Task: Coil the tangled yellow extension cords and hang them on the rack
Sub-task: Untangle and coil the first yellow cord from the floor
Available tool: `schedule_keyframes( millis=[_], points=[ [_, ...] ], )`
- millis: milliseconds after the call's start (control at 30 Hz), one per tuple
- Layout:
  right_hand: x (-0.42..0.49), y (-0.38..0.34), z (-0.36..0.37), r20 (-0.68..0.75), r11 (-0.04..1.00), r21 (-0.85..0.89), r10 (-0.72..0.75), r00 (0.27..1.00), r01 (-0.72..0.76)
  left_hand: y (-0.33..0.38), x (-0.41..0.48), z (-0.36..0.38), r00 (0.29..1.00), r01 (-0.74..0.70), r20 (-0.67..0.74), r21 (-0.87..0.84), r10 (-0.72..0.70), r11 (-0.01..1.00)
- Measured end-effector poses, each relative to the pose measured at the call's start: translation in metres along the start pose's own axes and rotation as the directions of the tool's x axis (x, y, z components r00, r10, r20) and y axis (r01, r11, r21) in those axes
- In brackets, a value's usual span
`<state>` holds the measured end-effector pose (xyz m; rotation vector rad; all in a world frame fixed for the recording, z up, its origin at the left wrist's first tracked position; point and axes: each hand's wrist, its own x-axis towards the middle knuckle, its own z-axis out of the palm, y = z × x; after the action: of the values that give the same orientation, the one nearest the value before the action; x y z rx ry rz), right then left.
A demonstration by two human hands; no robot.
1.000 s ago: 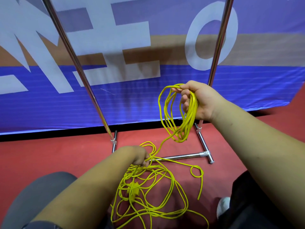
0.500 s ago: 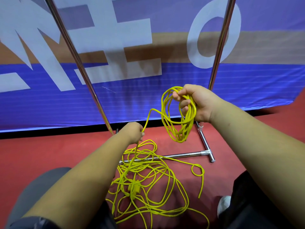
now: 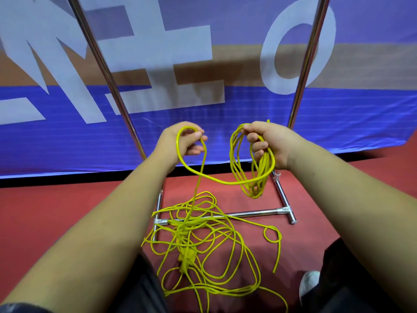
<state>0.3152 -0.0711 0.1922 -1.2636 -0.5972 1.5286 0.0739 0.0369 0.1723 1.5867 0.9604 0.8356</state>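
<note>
My right hand (image 3: 268, 143) grips a coil of yellow cord (image 3: 250, 175) that hangs in several loops below its fingers. My left hand (image 3: 180, 141) is raised level with it and pinches a fresh loop of the same cord; one strand sags across to the coil, another drops to the floor. The rest of the yellow cord (image 3: 203, 245) lies tangled on the red floor between my knees, with a yellow plug or socket (image 3: 187, 256) in its middle. The chrome rack (image 3: 255, 213) stands just behind, its floor bar partly under the tangle.
The rack's two upright poles (image 3: 106, 71) rise left and right of my hands. A blue and purple banner (image 3: 67, 136) with large white letters runs behind the rack. My dark trouser legs and a white shoe (image 3: 309, 283) sit at the bottom.
My left hand rose from the floor tangle up to the height of my right hand, drawing a length of cord into a new loop. The right hand kept holding its coil.
</note>
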Motion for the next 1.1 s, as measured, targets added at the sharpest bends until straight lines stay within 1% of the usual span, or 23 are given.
schedule_keyframes(
  millis=[100, 133, 200, 233, 300, 400, 467, 500, 567, 633, 667, 700, 733, 767, 800, 833, 867, 900, 933, 967, 1000, 1067, 1100],
  points=[
    [0.005, 0.005, -0.002, -0.044, 1.000, -0.008, -0.012, 0.999, 0.011, 0.028, -0.007, 0.003, 1.000, -0.015, 0.014, -0.285, 0.020, 0.958],
    [0.007, 0.007, -0.002, -0.057, 0.999, -0.037, -0.026, 0.998, 0.024, 0.039, -0.009, 0.005, 0.999, -0.022, 0.030, -0.380, 0.036, 0.925],
    [0.010, 0.010, 0.000, -0.068, 0.995, -0.094, -0.042, 0.997, 0.035, 0.057, -0.015, 0.011, 0.994, -0.032, 0.076, -0.516, 0.083, 0.856],
    [0.011, 0.012, 0.002, -0.063, 0.994, -0.103, -0.039, 0.997, 0.032, 0.064, -0.019, 0.014, 0.990, -0.029, 0.100, -0.561, 0.103, 0.827],
    [0.014, 0.017, 0.007, -0.006, 0.995, -0.101, -0.025, 1.000, 0.024, 0.073, -0.025, 0.022, 0.982, -0.014, 0.135, -0.638, 0.130, 0.770],
    [0.014, 0.025, 0.020, 0.094, 0.990, -0.138, -0.003, 0.996, 0.016, 0.073, -0.023, 0.026, 0.979, -0.002, 0.143, -0.711, 0.148, 0.703],
    [0.014, 0.029, 0.029, 0.136, 0.991, -0.135, 0.012, 0.991, 0.006, 0.064, -0.016, 0.020, 0.983, 0.004, 0.127, -0.726, 0.129, 0.687],
    [0.013, 0.031, 0.032, 0.150, 0.993, -0.120, 0.012, 0.989, 0.006, 0.057, -0.011, 0.014, 0.989, 0.014, 0.113, -0.721, 0.098, 0.692],
    [0.012, 0.034, 0.036, 0.145, 0.995, -0.103, 0.004, 0.989, 0.011, 0.036, -0.001, -0.002, 0.996, 0.067, 0.087, -0.690, -0.009, 0.720],
    [0.012, 0.036, 0.038, 0.111, 0.996, -0.090, -0.001, 0.994, 0.011, 0.010, 0.006, -0.023, 0.982, 0.188, 0.099, -0.604, -0.162, 0.774],
    [0.011, 0.036, 0.039, 0.097, 0.998, -0.068, -0.004, 0.995, 0.010, -0.004, 0.008, -0.033, 0.962, 0.271, 0.106, -0.511, -0.253, 0.816],
    [0.011, 0.036, 0.040, 0.086, 0.999, -0.033, -0.008, 0.996, 0.011, -0.017, 0.009, -0.043, 0.932, 0.358, 0.091, -0.372, -0.350, 0.857],
    [0.012, 0.034, 0.040, 0.076, 1.000, 0.006, -0.014, 0.997, 0.014, -0.028, 0.009, -0.050, 0.898, 0.436, 0.035, -0.193, -0.438, 0.879],
    [0.012, 0.031, 0.039, 0.071, 0.999, 0.042, -0.022, 0.997, 0.019, -0.035, 0.008, -0.055, 0.864, 0.501, -0.048, -0.020, -0.502, 0.865],
    [0.011, 0.028, 0.039, 0.069, 0.997, 0.071, -0.031, 0.997, 0.027, -0.039, 0.008, -0.057, 0.832, 0.552, -0.127, 0.092, -0.540, 0.829],
    [0.011, 0.024, 0.037, 0.069, 0.995, 0.096, -0.043, 0.997, 0.036, -0.038, 0.007, -0.057, 0.810, 0.583, -0.175, 0.135, -0.560, 0.801],
    [0.010, 0.020, 0.036, 0.071, 0.993, 0.113, -0.053, 0.996, 0.045, -0.034, 0.006, -0.056, 0.805, 0.588, -0.179, 0.109, -0.566, 0.801],
    [0.008, 0.017, 0.034, 0.074, 0.992, 0.119, -0.061, 0.995, 0.052, -0.026, 0.007, -0.054, 0.816, 0.568, -0.148, 0.033, -0.558, 0.822],
    [0.007, 0.014, 0.033, 0.076, 0.992, 0.117, -0.063, 0.995, 0.054, -0.020, 0.008, -0.052, 0.844, 0.526, -0.099, -0.041, -0.527, 0.850],
    [0.006, 0.013, 0.033, 0.078, 0.992, 0.111, -0.061, 0.995, 0.052, -0.013, 0.008, -0.049, 0.876, 0.477, -0.041, -0.071, -0.480, 0.876],
    [0.005, 0.012, 0.033, 0.081, 0.993, 0.105, -0.057, 0.995, 0.049, -0.008, 0.008, -0.044, 0.905, 0.426, 0.012, -0.048, -0.426, 0.903],
    [0.003, 0.011, 0.036, 0.099, 0.996, 0.078, -0.057, 0.993, 0.049, -0.005, 0.003, -0.033, 0.945, 0.301, 0.101, 0.104, -0.311, 0.948],
    [0.002, 0.012, 0.038, 0.114, 0.997, 0.058, -0.062, 0.992, 0.056, -0.007, 0.000, -0.027, 0.955, 0.236, 0.138, 0.180, -0.262, 0.955]
  ],
)
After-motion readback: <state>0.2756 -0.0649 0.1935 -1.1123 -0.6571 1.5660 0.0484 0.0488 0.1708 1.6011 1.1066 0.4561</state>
